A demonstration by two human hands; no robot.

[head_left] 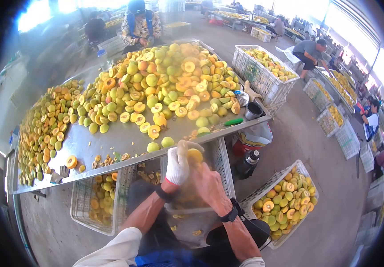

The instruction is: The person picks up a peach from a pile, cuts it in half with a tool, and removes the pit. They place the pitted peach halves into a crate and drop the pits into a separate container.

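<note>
Your gloved left hand (178, 167) grips a yellow fruit (195, 155) near frame centre; your bare right hand (210, 183) curls just beside it, its grip too blurred to tell, below a fruit-heaped metal table (81, 138), upper left.

Processing hall: crates (250, 70), worktables (87, 141), heaped fruit (151, 80)

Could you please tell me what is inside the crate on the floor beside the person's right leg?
The crate holds a heap of green and yellow fruit, with cut faces showing on some. Whatever lies beneath the top layer is covered and cannot be seen.
</note>
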